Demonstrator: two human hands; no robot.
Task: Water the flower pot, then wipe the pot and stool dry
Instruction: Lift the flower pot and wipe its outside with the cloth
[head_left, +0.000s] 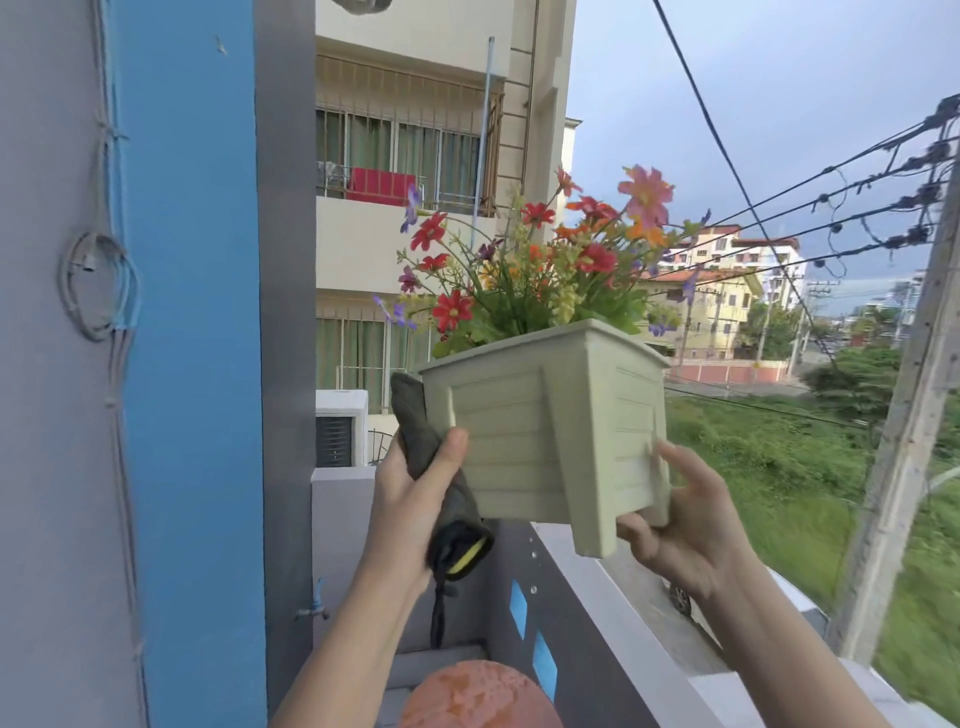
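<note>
I hold a pale green square flower pot (550, 431) in the air, tilted, with red, orange and pink flowers (540, 270) standing out of it. My left hand (415, 493) grips a dark grey cloth (436, 483) with a yellow-edged tag and presses it against the pot's left side, thumb on the front face. My right hand (680, 519) supports the pot from below at its right foot. A round orange-red stool top (480, 696), wet-looking, shows at the bottom edge, below the pot.
A grey balcony wall (582, 634) with small blue openings runs from the centre toward the bottom right. A blue and grey pillar (192, 364) with cables stands on the left. A small tap (314, 608) juts from the corner. Buildings, power lines and grass lie beyond.
</note>
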